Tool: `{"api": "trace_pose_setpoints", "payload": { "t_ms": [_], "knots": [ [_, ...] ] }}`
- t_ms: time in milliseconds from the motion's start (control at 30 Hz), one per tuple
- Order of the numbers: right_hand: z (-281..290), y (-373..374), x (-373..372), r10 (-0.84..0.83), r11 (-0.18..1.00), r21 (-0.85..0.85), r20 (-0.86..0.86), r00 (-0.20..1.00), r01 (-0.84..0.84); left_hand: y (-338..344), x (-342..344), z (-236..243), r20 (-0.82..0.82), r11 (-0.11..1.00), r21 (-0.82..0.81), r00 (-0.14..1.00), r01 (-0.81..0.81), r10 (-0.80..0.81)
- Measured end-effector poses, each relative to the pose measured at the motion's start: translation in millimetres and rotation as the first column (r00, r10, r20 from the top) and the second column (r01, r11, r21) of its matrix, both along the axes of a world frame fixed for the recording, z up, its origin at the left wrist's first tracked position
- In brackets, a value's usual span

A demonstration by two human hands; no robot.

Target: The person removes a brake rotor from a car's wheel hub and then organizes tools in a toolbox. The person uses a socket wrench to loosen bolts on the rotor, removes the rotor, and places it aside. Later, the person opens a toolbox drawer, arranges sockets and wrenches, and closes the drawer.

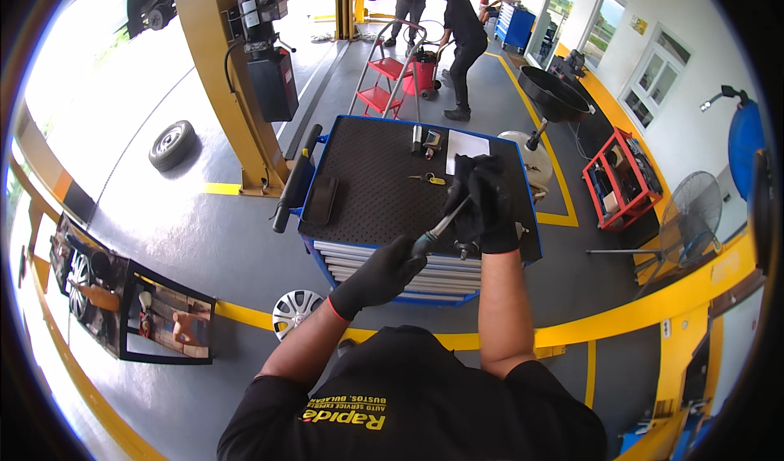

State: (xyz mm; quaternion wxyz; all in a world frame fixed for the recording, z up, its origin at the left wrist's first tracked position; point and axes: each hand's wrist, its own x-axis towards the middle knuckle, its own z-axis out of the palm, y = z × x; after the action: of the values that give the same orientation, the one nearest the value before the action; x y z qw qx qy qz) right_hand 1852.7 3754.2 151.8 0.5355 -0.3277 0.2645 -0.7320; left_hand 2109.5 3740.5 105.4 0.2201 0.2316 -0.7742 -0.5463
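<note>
Both my hands wear black gloves with red cuffs. My left hand (pixel 377 280) is closed round the dark grey-green handle of a hand tool with a metal shaft (pixel 447 221); its exact kind is unclear. The shaft slants up and right to my right hand (pixel 490 208), whose fingers are closed about the far end and hide it. Dark folds above that hand may be a black cloth; I cannot tell. Beneath both hands stands a blue tool cabinet with a black ribbed top (pixel 367 167). On it lie keys with a yellow tag (pixel 435 180) and a white paper sheet (pixel 469 144).
A dark phone-like slab (pixel 321 200) and small metal items (pixel 430 142) lie on the cabinet. Beyond it stand a red step ladder (pixel 384 85) and a person in black (pixel 465 40). A red tool cart (pixel 621 179) and fan (pixel 690 212) are right; a yellow post (pixel 220 85) is left.
</note>
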Motion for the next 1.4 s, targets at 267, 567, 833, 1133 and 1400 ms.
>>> {"api": "trace_pose_setpoints", "payload": {
  "t_ms": [267, 567, 833, 1133, 1400],
  "knots": [
    [-47, -20, -9, -0.086, 0.945, 0.306, -0.114, 0.99, 0.117, 3, 18, -26, 0.193, 0.951, -0.303, 0.973, -0.062, 0.125],
    [-72, -5, -1, -0.342, 0.726, -0.289, -0.939, -0.036, 0.624, 1, 35, -35, 0.255, 0.844, -0.536, 0.949, -0.019, 0.183],
    [-133, -19, 33, -0.608, 0.743, 0.053, -0.361, 0.707, 0.667, 14, 49, -70, 0.169, 0.986, -0.157, 0.982, -0.063, 0.09],
    [-213, -24, 125, -0.408, 0.775, 0.216, -0.547, 0.731, 0.594, 12, 122, -155, 0.2, 0.918, -0.237, 0.909, -0.317, 0.366],
    [-300, 65, 68, -0.446, 0.74, 0.635, 0.215, 0.869, 0.223, 43, 246, -238, 0.243, 0.907, 0.199, 0.915, -0.372, 0.322]
  ]
}}
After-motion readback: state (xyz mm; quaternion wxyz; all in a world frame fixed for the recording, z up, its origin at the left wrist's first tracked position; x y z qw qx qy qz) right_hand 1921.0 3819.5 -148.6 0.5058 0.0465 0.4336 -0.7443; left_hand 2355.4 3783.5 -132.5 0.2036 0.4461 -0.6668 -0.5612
